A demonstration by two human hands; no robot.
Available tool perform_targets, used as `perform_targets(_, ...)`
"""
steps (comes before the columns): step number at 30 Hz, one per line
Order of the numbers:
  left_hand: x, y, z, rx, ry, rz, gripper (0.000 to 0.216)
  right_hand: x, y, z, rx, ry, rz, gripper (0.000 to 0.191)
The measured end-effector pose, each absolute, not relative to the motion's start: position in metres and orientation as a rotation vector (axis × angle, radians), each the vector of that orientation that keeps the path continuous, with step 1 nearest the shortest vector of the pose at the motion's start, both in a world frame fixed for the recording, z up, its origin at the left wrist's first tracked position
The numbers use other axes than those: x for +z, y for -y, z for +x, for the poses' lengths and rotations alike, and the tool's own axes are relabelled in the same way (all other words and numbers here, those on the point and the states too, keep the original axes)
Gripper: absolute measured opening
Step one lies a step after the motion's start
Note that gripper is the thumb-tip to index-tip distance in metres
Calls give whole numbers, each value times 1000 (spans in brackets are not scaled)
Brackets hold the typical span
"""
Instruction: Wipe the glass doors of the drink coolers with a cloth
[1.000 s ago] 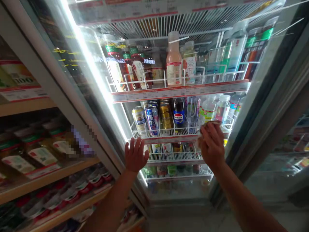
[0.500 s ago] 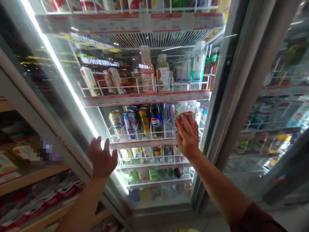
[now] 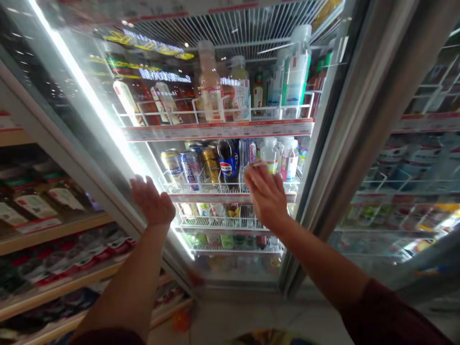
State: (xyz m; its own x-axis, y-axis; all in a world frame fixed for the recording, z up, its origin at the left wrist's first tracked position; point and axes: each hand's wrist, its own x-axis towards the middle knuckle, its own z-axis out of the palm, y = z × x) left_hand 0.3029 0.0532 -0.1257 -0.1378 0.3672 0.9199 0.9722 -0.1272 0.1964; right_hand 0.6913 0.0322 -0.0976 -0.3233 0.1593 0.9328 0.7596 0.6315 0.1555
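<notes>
So both hands were up in front of a lit drinks fridge (image 3: 347, 143). Left hand (image 3: 153, 202) was open, fingers loosely bent and thumb stuck out, with nothing I could see in it, just off the left end of the can shelf (image 3: 230, 198), beside the bright light strip (image 3: 88, 98). Right hand (image 3: 266, 197) was in front of that shelf's front edge, nearer its right end, back of the hand facing me. Its palm was hidden, so I honestly can't tell how far open it was or if it had hold of anything. The dark cola bottle (image 3: 227, 165) stood just left of it, cans (image 3: 190, 167) toward the shelf's left end, white-capped bottles (image 3: 289, 160) near the right end.
</notes>
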Motion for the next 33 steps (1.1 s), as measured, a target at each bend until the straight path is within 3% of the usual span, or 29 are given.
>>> perform_targets(3,-128,-53,303,-1229,1505,-1587,89,-101,-36,688,-765,1782,-761,74)
perform_targets(8,-133,-58,304,-1239,1414,-1596,82,-165,-27,673,-894,2216,-500,54)
perform_targets(10,-135,-61,305,-1256,1407,-1585,80,-154,-28,671,-879,2212,-567,55)
perform_targets(15,-134,-61,308,-1321,1437,-1587,86,-79,-44,667,-762,1788,-853,78)
perform_targets(18,-131,-60,310,-1360,1463,-1600,94,-100,-42,660,-836,1756,-812,71)
perform_targets(22,-130,-59,310,-1417,1484,-1597,97,-155,-28,660,-1025,2151,-536,49)
perform_targets(24,-131,-60,310,-1422,1470,-1592,97,-143,-26,666,-1014,2166,-617,51)
perform_targets(29,-133,-61,308,-1394,1443,-1568,100,-54,-43,680,-884,1664,-937,64)
perform_targets(33,-133,-62,308,-1397,1445,-1565,101,-90,-41,660,-834,1854,-917,64)
